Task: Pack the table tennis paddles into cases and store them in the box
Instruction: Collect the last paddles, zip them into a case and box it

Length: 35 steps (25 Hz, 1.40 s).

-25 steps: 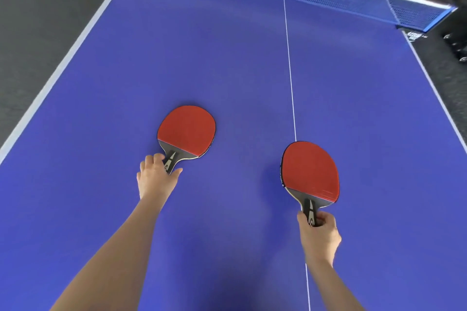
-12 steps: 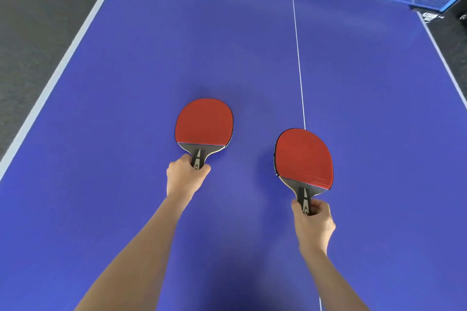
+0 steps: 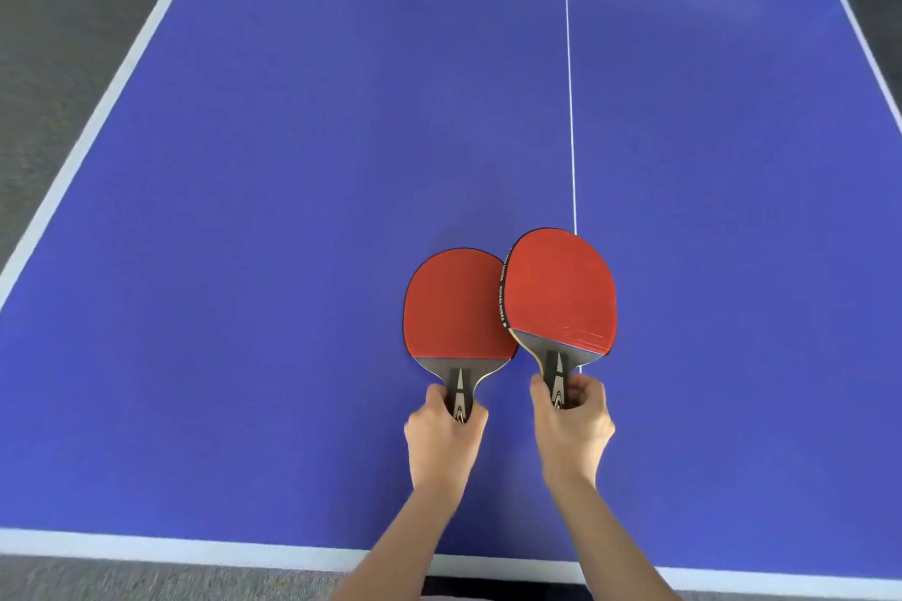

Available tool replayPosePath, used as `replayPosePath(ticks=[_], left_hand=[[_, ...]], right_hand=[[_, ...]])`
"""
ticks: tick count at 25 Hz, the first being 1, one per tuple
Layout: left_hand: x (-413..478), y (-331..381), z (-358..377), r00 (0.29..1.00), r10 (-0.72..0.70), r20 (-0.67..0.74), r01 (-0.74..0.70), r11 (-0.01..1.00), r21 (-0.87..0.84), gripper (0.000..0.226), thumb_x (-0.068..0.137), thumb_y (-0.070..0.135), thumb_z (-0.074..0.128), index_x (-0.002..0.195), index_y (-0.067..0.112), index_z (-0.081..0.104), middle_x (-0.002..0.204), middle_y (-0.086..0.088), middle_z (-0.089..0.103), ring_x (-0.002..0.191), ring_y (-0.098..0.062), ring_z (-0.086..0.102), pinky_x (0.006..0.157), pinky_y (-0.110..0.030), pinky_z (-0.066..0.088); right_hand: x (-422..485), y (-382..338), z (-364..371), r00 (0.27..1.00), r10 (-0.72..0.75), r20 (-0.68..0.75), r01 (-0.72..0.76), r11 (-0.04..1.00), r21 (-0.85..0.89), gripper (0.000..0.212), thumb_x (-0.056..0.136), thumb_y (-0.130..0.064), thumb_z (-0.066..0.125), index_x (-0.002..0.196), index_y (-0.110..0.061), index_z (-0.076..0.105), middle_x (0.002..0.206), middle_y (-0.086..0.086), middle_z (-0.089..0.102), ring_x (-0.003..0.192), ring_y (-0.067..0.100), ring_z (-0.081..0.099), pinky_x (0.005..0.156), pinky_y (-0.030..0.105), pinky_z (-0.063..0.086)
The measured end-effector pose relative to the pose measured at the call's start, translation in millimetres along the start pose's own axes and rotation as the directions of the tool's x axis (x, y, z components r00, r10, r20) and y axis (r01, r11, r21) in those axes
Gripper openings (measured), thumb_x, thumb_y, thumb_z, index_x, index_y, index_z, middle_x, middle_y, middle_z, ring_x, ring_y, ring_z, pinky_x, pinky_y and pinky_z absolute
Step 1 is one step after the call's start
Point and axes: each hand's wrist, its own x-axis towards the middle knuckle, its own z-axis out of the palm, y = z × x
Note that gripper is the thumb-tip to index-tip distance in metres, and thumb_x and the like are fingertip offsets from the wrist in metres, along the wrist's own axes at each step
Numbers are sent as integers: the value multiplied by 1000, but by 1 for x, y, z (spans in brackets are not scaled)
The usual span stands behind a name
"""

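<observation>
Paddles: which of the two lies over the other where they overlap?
The right-hand paddle: its taped edge covers the rim of the left-hand paddle.

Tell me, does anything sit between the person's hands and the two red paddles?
Nothing visible does. The left hand grips the left paddle by its handle, and the right hand grips the right paddle, whose blade overlaps the left one's edge. Where the paddles must go is out of view, so that path cannot be judged.
</observation>
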Motion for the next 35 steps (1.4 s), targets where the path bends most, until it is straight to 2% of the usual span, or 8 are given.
replayPosePath(ticks=[9, 13, 16, 20, 25, 28, 31, 35], left_hand=[[-21, -9, 32, 993, -73, 93, 87, 984, -156, 25, 84, 30, 70, 76, 13, 53, 59, 0, 63, 55, -12, 63, 53, -23, 48], [-14, -19, 22, 937, -205, 282, 311, 858, -409, 27, 96, 29, 52, 89, 5, 63, 79, -14, 68, 74, -24, 67, 64, -32, 56], [-12, -22, 21, 895, -268, 358, 429, 740, -518, 38, 100, 31, 43, 101, 1, 65, 96, -18, 71, 89, -27, 68, 61, -28, 55], [-14, -17, 21, 898, -254, 359, 419, 743, -522, 39, 101, 38, 39, 106, 11, 66, 102, -15, 70, 88, -21, 66, 60, -24, 53], [-16, -9, 19, 921, -215, 326, 357, 802, -479, 30, 97, 41, 49, 93, 15, 63, 85, -4, 66, 81, -18, 66, 61, -26, 56], [-15, -11, 21, 935, -171, 312, 284, 887, -365, 41, 79, 59, 64, 103, 25, 60, 97, -4, 70, 90, -20, 69, 83, -42, 58], [-15, -7, 21, 931, -167, 323, 271, 912, -309, 62, 54, 67, 70, 101, 31, 55, 92, -4, 71, 87, -25, 70, 84, -47, 56], [-18, -2, 15, 927, -160, 339, 276, 904, -328, 50, 63, 53, 78, 101, 31, 53, 93, -6, 71, 87, -29, 70, 83, -49, 57]], right_hand=[[-11, 24, -2, 986, -44, 158, 55, 996, -64, 26, 74, -25, 76, 87, -22, 53, 71, -10, 64, 66, 5, 60, 55, 12, 39], [-23, 31, 11, 970, -84, 229, 122, 980, -156, 29, 75, -33, 74, 89, -25, 50, 72, -15, 61, 67, 9, 62, 64, 24, 51], [-29, 40, 18, 962, -104, 254, 171, 950, -260, 33, 77, -40, 70, 99, -22, 53, 80, -12, 63, 72, 13, 63, 71, 31, 56], [-30, 49, 19, 947, -163, 277, 255, 906, -339, 40, 81, -52, 63, 107, -22, 52, 90, -9, 66, 81, 16, 66, 70, 30, 54], [-26, 55, 12, 922, -241, 302, 331, 896, -295, 29, 87, -50, 57, 98, -24, 56, 87, -13, 61, 78, 11, 61, 65, 29, 52], [-8, 56, 4, 951, -185, 249, 236, 953, -191, 24, 91, -43, 54, 100, -22, 58, 90, -11, 60, 78, 12, 59, 62, 25, 50], [22, 42, -2, 966, 10, 260, -13, 1000, 7, 27, 93, -35, 54, 115, -19, 53, 99, -5, 57, 82, 11, 55, 66, 24, 42], [56, 27, 0, 865, 167, 473, -206, 978, 31, 47, 91, -43, 55, 132, -24, 41, 115, -3, 57, 103, 18, 58, 80, 30, 44]])
